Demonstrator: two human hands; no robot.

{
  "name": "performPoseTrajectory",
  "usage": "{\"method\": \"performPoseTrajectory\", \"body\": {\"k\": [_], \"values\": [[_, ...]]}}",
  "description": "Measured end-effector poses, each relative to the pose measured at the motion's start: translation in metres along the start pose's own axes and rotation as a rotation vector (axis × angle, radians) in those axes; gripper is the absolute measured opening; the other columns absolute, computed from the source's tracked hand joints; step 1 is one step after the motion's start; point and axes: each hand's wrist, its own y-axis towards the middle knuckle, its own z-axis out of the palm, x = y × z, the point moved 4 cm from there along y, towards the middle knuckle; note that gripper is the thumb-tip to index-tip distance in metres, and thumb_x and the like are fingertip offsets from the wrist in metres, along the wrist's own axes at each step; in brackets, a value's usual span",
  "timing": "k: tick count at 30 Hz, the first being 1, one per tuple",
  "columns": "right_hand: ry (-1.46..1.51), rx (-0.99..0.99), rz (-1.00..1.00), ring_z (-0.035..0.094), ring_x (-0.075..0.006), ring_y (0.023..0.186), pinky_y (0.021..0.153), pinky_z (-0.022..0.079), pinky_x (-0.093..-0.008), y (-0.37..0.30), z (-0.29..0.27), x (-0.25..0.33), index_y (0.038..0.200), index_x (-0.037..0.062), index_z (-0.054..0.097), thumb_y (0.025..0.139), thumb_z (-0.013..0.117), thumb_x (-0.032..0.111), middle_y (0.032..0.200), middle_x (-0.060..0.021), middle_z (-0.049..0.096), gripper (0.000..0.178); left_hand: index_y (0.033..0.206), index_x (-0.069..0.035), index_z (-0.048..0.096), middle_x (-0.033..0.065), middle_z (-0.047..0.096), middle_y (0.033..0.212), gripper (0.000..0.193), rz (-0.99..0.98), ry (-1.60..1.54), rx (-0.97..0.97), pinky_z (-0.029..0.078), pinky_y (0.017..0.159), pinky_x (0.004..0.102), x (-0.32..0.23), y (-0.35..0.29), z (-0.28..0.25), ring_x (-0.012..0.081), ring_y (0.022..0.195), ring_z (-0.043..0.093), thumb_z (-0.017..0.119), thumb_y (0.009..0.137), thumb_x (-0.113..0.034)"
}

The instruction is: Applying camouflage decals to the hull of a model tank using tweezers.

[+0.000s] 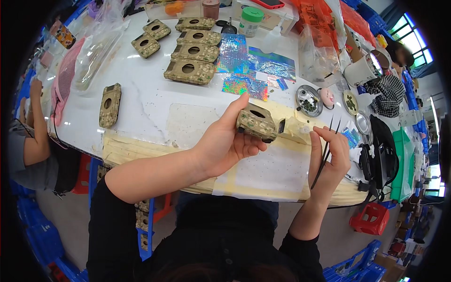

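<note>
My left hand (213, 148) is closed around a camouflage-painted toy tank hull (257, 124), lifted above the table with its round top opening facing up. In my right hand (337, 152) lie black tweezers (323, 165), their tips pointing up and away from me. The thumb and forefinger of that hand come together beside a small whitish patch on the yellowish taped block (296, 131); whether they pinch anything there I cannot tell. Beyond the right hand stands a round metal dish (318, 112) holding small dark green pieces.
Several more tank hulls (190, 70) stand in a row at the back, and one hull (110, 105) lies at the left. Shiny holographic sheets (232, 51), a green-capped jar (251, 21) and a white squeeze bottle (272, 40) sit behind. Another person's arm (37, 122) shows at far left.
</note>
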Motion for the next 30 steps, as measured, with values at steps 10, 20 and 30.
{"method": "performPoseTrajectory", "body": {"k": [10, 20, 30], "values": [[0.665, -0.051, -0.010, 0.058, -0.0207, 0.078, 0.079, 0.048, -0.0339, 0.010, -0.005, 0.037, 0.089, -0.0017, 0.059, 0.082, 0.062, 0.000, 0.082, -0.0110, 0.062, 0.008, 0.107, -0.006, 0.053, 0.0127, 0.064, 0.089, 0.056, -0.011, 0.057, 0.059, 0.050, 0.053, 0.0224, 0.005, -0.001, 0.003, 0.0154, 0.063, 0.060, 0.038, 0.090, -0.057], [0.840, 0.133, 0.136, 0.064, -0.0190, 0.076, 0.070, 0.052, -0.0278, 0.010, 0.021, 0.041, 0.091, -0.0041, 0.053, 0.093, 0.051, 0.013, 0.086, -0.0145, 0.059, 0.017, 0.103, -0.006, 0.057, 0.0075, 0.064, 0.088, 0.057, -0.003, 0.062, 0.117, 0.050, 0.052, 0.0199, 0.006, -0.003, 0.005, 0.0111, 0.064, 0.060, 0.035, 0.091, -0.057], [0.785, 0.157, 0.136, 0.064, -0.0179, 0.076, 0.072, 0.051, -0.0269, 0.009, 0.022, 0.039, 0.091, -0.0040, 0.053, 0.092, 0.052, 0.010, 0.087, -0.0139, 0.058, 0.014, 0.105, -0.006, 0.056, 0.0073, 0.064, 0.089, 0.055, 0.000, 0.053, 0.106, 0.051, 0.053, 0.0206, 0.006, -0.003, 0.005, 0.0100, 0.070, 0.061, 0.037, 0.091, -0.056]]}}
